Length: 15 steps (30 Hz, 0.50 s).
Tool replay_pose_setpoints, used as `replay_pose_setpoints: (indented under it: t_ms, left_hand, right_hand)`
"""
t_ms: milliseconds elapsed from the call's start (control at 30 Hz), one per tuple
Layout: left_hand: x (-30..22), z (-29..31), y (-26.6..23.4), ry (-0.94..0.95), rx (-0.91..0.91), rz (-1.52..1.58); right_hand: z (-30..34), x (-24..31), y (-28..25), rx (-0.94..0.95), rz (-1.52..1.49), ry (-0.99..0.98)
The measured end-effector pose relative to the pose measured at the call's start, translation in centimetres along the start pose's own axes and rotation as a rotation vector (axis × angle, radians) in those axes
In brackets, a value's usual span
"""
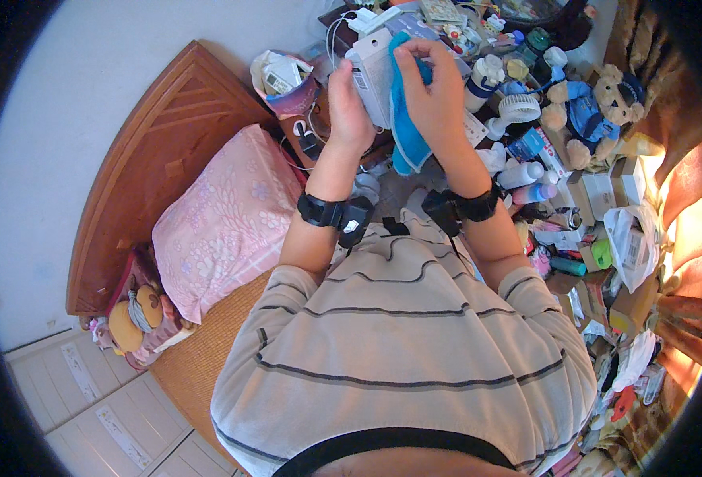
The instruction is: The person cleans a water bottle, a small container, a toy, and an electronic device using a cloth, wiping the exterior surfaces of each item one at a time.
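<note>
The left hand [349,103] clamped a white box [375,71] while the right hand [434,95] pressed a blue cloth [405,135] against it. Wiping looked underway. A stuffed bear [605,99] sat at three o'clock.

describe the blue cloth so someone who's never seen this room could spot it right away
Start at the pink pillow by the wooden headboard, then look right to the two raised hands. The right hand presses the blue cloth against a white box held by the left hand. It is the only bright blue fabric hanging limp between the hands.
</note>
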<state>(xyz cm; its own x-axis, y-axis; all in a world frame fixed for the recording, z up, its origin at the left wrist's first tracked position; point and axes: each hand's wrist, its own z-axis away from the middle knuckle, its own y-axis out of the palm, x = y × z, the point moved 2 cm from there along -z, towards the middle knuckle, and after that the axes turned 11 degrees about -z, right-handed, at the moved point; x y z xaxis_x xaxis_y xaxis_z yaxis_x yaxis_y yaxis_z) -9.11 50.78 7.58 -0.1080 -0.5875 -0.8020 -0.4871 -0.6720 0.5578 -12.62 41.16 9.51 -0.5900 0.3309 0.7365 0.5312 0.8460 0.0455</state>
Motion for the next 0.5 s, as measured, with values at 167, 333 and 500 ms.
replay_pose_setpoints:
  t_ms: [167,333,500]
  left_hand:
    - [0.7,-0.4,-0.4,-0.089,-0.118,-0.181]
    - [1.1,-0.2,-1.1,-0.111,-0.106,-0.176]
    - [-0.4,0.4,0.0,-0.09,-0.087,-0.197]
  right_hand:
    - [0.8,2.3,1.9,0.095,0.149,-0.155]
    - [1.4,3.2,2.3,0.25,0.23,-0.198]
    - [-0.3,1.6,1.0,-0.001,0.135,-0.225]
